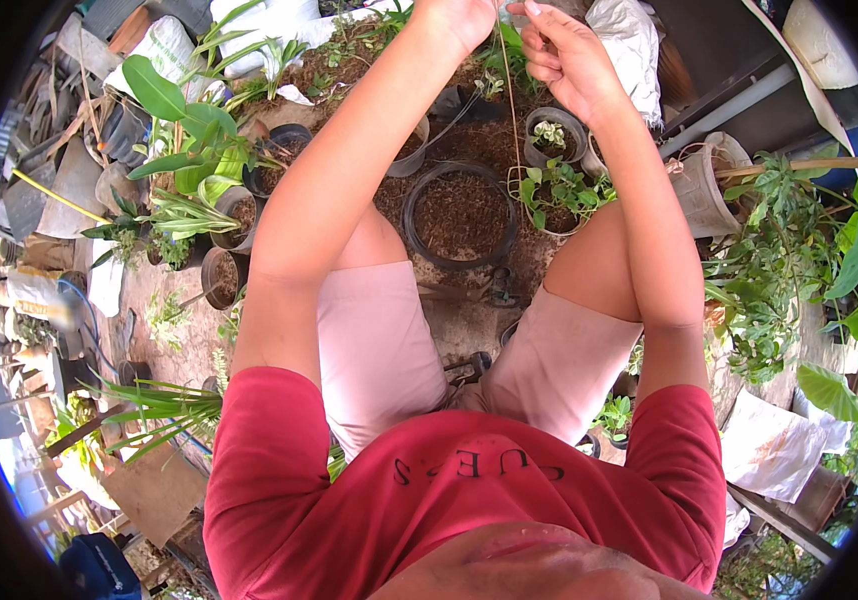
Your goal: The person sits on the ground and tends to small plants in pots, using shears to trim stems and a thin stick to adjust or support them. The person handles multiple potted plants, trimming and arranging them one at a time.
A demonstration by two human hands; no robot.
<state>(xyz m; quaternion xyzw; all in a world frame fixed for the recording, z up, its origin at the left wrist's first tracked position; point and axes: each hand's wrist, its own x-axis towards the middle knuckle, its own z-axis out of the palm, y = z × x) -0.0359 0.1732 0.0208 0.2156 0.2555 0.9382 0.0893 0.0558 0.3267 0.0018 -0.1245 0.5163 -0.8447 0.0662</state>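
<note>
Both arms are stretched forward, and my hands are at the top edge, partly cut off. My left hand (pixel 459 19) is beside a thin brown cord or stem (pixel 513 105) that hangs down towards a potted leafy vine (pixel 560 191). Close on its right, my right hand (pixel 568 56) has curled fingers, with thumb and forefinger near the top of the frame; whether they pinch something cannot be made out. Below the hands, between the knees, a coil of dark wire or thin hose (pixel 460 264) rests on brown soil. A small pot with a variegated plant (pixel 549 133) stands under my right hand.
Potted plants, among them a black pot of soil (pixel 225 277), line the left side. A whitish bucket (pixel 706 187) and leafy plants (pixel 759 300) stand at the right. White sacks (pixel 628 56) lie at the top. A yellow stick (pixel 61 196) juts out at the far left.
</note>
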